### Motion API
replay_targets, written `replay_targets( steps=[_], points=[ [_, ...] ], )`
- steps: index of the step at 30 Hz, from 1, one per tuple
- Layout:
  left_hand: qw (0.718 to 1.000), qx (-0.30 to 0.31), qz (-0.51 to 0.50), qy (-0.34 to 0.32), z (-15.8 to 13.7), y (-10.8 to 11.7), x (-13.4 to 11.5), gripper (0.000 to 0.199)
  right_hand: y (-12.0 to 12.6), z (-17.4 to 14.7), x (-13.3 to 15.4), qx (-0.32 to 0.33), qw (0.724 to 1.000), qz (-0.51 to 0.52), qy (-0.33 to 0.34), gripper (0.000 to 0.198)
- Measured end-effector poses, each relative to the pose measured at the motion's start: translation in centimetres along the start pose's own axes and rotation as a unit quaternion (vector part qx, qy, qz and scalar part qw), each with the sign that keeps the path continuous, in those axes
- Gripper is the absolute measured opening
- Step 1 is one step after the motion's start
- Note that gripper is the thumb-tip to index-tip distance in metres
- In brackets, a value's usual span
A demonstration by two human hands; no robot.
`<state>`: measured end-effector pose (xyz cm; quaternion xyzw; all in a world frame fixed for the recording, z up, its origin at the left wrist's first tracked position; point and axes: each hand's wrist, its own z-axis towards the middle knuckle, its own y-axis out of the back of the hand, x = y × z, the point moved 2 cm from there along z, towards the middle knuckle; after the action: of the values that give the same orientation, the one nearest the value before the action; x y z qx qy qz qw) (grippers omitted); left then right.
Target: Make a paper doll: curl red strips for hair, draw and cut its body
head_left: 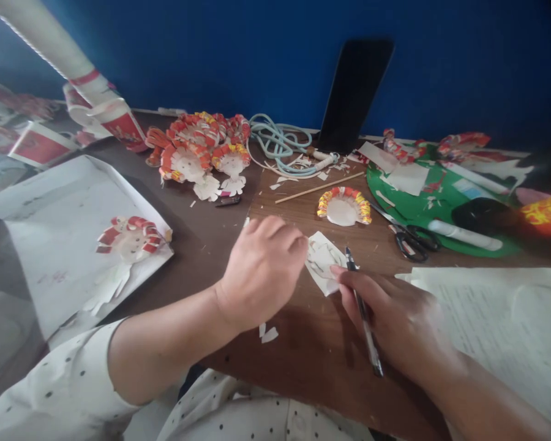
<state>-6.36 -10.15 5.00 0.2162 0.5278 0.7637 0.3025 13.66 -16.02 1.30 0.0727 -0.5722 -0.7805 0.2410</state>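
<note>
Head view: pen [370, 343] gripped slantwise in the right hand [395, 312], thumb and fingers closed around its shaft, dark tip upward. Same thumb also resting on the near right part of the card [324, 260], a small white piece with dark lines, flat on the table [298, 355]; impossible to tell whether pinched from beneath. Just left of the card, blurred left hand [264, 269], back upward, fingers curled in; fingertips hidden, so impossible to tell whether pressed together on anything.

Nearer than the card and to its left, paper scraps [269, 334]. Just beyond the card, a white paper face [343, 211] with red and yellow wrapper folds around its top. To the right of the card, scissors [411, 242] with black handles, then a green board [454, 214] bearing a white tube [464, 236]. Nearer than these, still right of the card, written sheets [500, 331]. Farther beyond the card, a thin stick [319, 187], coiled pale-blue cord [275, 144] and an upright black phone [358, 92]. Beyond and left of the card, a heap of wrapper-trimmed paper figures [188, 162]; well to its left, a white tray [68, 208] holding a red-and-white paper figure [129, 242].
</note>
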Motion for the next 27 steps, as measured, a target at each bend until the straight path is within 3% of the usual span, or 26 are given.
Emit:
replay_targets(
  steps=[3, 8, 10, 17, 27],
  points=[
    [1.000, -0.010, -0.011, 0.012, 0.2, 0.0, 0.6, 0.020, -0.1, 0.0, 0.0, 0.001, 1.000, -0.004, 0.000, 0.019],
    [0.990, 0.075, -0.066, -0.101, 0.1, -0.8, -0.7, 0.020, -0.3, -0.3, -0.3, 0.013, 1.000, -0.001, -0.001, 0.027],
    [0.986, 0.100, -0.070, -0.117, 0.1, -0.9, -1.0, 0.021, -0.3, -0.4, -0.4, 0.017, 1.000, 0.009, 0.003, 0.029],
    [0.980, 0.159, -0.043, -0.115, -0.3, -0.7, -1.4, 0.018, -0.1, -0.3, -0.1, 0.021, 1.000, 0.014, 0.008, 0.035],
    [0.980, 0.158, -0.028, -0.113, -1.0, -0.4, -2.3, 0.017, 0.3, 0.1, 0.1, 0.004, 0.999, 0.038, 0.024, 0.030]
  ],
)
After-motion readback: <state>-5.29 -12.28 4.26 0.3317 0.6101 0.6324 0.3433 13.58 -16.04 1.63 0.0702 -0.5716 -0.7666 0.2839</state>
